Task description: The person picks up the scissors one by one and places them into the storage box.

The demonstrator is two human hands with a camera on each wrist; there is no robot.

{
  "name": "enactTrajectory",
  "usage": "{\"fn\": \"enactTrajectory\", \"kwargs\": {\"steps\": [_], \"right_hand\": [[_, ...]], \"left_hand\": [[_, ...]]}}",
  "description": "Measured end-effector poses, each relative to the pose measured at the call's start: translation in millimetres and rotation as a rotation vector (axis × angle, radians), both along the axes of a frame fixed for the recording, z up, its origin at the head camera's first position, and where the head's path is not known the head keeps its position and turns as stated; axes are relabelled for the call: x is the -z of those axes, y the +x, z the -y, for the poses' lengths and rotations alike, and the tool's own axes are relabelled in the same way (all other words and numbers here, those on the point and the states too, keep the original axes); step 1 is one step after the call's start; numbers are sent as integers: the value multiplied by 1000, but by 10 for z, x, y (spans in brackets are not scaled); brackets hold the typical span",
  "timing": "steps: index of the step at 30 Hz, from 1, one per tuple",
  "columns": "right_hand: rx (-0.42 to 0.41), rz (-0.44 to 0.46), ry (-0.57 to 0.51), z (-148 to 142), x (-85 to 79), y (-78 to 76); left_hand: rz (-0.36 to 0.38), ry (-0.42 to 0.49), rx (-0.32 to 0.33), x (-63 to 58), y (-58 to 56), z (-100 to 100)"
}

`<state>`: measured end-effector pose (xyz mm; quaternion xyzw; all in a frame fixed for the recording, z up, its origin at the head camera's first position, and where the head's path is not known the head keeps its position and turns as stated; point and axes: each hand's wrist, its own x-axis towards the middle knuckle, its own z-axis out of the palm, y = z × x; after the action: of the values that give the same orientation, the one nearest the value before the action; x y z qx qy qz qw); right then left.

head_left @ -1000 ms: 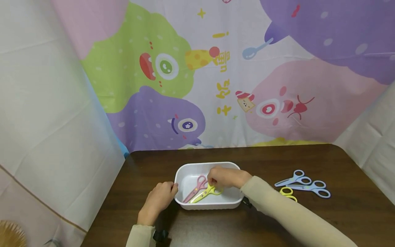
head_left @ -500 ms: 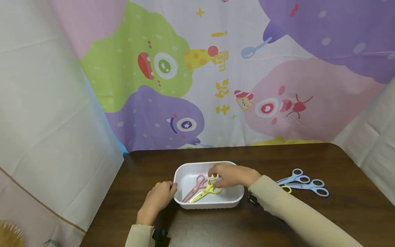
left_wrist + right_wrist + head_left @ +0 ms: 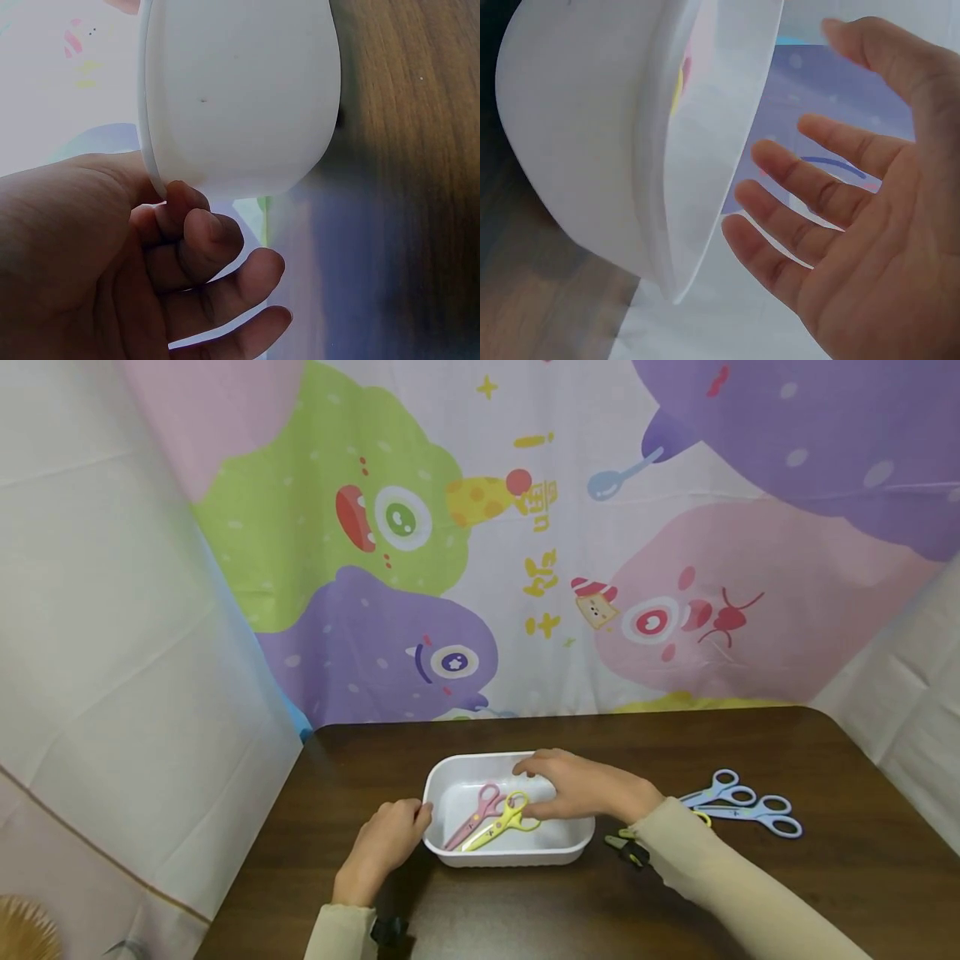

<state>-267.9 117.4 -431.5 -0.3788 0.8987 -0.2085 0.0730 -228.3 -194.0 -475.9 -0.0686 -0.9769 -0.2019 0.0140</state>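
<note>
A white plastic bin [image 3: 510, 860] stands on the dark wood table. Its left end rim is pinched between the thumb and index finger of my left hand [image 3: 386, 843], the other fingers of that hand [image 3: 259, 277] loosely bent outside the wall in the left wrist view. Inside the bin lie pink scissors [image 3: 468, 827] and yellow scissors [image 3: 495, 832] side by side, handles toward the back right. Over the bin's right end hovers my right hand [image 3: 583, 785], fingers spread and holding nothing. In the right wrist view its palm [image 3: 877, 247] faces the bin's rim.
To the right, two blue scissors [image 3: 717, 788] lie close together on the table [image 3: 847, 877]. Beside them, yellow scissors [image 3: 702, 818] are mostly hidden behind my right forearm. A cartoon-printed curtain [image 3: 555, 677] hangs behind the table's back edge.
My right hand has let go of the yellow scissors in the bin, opened its fingers and drawn back to the right. The left hand stays at the rim.
</note>
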Motion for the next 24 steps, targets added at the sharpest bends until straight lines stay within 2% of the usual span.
{"fn": "enactTrajectory", "kwargs": {"steps": [5,12,19,24], "right_hand": [[31,-28,-3,-65,-38,77],[34,-167,-30,-191,-12,140],[74,-188,-53,-334,-23,208],[74,-256,-97,-440,-30,233]], "left_hand": [[0,-1,5,0,-3,-9],[1,-3,9,7,5,-9],[-3,0,9,-14,23,-12],[0,0,8,-16,25,-10]]}}
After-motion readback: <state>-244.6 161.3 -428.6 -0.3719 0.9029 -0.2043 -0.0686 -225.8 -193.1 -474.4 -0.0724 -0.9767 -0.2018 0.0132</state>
